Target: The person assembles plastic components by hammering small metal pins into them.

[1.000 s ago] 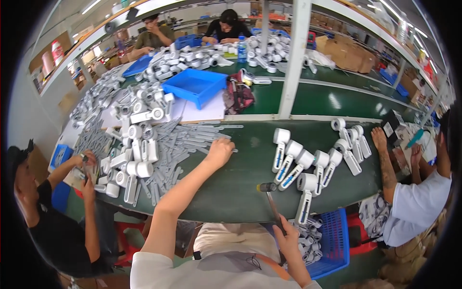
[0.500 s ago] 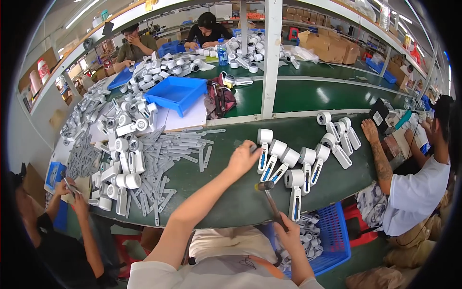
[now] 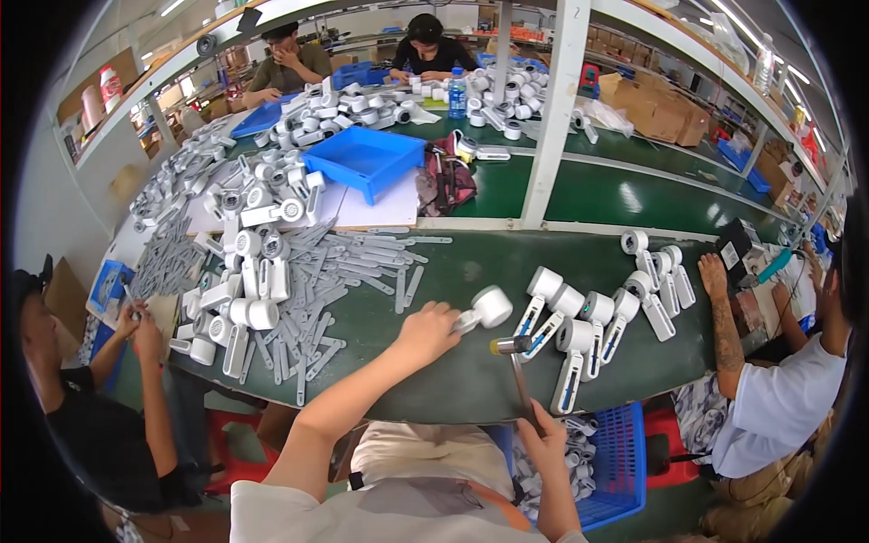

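White plastic makes up the roller part point(image 3: 487, 309) that the left hand point(image 3: 427, 329) holds: a round drum head on a flat handle, smooth and a little shiny. The fingers point(image 3: 450, 316) of this hand are closed around the handle end, and the drum head sticks out to the right of them, lying low over the green counter point(image 3: 434, 380), just left of the row of finished pieces. The right hand point(image 3: 544, 443) is near the lower edge of the counter, its fingers wrapped around the thin brown handle of a small hammer point(image 3: 516, 362). The hammer stands almost upright, and its dull metal head is just below and right of the drum head; I cannot tell if the two touch. To the right, a row of similar rollers point(image 3: 579, 330) lies on the counter, each with a white drum and a white handle with a blue strip. To the left, a heap of flat grey strips point(image 3: 344, 262) is spread over the matte counter surface, with more white drums among them. Below the counter edge, beside the right hand, is a blue plastic basket point(image 3: 620, 462) with lattice walls, holding more white parts.
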Available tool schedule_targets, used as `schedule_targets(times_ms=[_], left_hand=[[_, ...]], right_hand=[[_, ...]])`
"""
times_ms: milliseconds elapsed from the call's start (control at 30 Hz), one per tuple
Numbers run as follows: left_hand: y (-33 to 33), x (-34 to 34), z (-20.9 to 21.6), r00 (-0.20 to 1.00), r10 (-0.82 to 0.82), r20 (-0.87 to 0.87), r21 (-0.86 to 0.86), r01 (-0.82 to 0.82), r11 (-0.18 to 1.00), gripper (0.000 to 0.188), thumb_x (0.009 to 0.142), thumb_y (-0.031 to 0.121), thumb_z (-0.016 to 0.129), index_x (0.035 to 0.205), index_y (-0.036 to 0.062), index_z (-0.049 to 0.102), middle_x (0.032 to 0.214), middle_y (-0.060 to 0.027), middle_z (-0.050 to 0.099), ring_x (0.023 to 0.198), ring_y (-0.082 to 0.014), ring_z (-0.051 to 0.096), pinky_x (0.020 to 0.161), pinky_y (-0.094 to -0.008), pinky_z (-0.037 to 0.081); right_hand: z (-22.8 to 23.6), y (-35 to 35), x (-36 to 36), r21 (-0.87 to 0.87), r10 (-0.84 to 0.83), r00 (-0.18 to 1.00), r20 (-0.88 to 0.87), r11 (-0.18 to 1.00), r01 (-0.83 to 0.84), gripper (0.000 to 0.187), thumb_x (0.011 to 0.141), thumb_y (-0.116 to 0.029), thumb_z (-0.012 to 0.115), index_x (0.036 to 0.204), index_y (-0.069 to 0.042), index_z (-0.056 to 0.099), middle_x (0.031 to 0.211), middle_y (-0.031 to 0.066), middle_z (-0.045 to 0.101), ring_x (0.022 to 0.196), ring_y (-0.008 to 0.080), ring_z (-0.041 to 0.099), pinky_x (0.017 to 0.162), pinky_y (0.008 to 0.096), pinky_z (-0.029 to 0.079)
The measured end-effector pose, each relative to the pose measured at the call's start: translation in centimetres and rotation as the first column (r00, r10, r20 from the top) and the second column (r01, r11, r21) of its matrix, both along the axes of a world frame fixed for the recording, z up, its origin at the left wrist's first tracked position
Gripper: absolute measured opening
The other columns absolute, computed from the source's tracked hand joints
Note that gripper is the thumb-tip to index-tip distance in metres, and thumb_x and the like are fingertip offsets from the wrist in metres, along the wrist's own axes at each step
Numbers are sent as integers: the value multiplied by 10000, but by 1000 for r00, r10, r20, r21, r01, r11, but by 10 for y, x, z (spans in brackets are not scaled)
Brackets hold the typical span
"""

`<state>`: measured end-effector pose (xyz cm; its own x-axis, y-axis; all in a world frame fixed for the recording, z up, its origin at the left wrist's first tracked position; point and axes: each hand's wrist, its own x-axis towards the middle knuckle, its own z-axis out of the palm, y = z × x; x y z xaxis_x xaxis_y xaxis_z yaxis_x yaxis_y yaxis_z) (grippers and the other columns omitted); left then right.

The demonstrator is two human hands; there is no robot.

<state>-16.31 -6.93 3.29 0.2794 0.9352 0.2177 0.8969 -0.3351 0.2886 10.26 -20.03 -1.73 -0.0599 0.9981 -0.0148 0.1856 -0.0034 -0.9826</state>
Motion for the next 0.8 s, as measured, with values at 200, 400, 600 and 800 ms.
schedule_targets(times_ms=[200,400,600,800], left_hand=[[-85,-45,11,983,58,174,-5,-58,998,393,830,147,655,1196,21,593,1047,-129,579,981,-309,533,800,-400,503],[-97,-52,11,910,89,405,190,-179,965,296,843,-16,592,1135,-61,596,1156,-182,540,1023,-341,489,884,-385,434],[-85,-47,-6,878,53,475,252,-193,948,205,768,-38,654,972,-38,672,983,-139,623,912,-316,556,774,-375,494],[-85,-30,-13,867,74,493,244,-219,945,213,768,-31,660,979,-14,685,978,-121,647,884,-301,564,768,-365,495]], right_hand=[[5,-3,-25,91,72,993,93,993,-80,401,822,-36,673,1213,8,594,874,99,684,735,89,581,692,244,480],[13,0,-44,160,181,977,114,967,-198,415,812,-24,679,1218,-1,593,874,104,676,737,80,568,688,235,470],[19,-10,-43,161,167,977,133,969,-188,415,814,-12,676,1220,6,590,809,54,640,690,67,529,639,226,450],[10,-12,-40,124,147,982,118,979,-161,415,817,-10,673,1223,6,588,772,36,617,653,54,500,603,217,438]])
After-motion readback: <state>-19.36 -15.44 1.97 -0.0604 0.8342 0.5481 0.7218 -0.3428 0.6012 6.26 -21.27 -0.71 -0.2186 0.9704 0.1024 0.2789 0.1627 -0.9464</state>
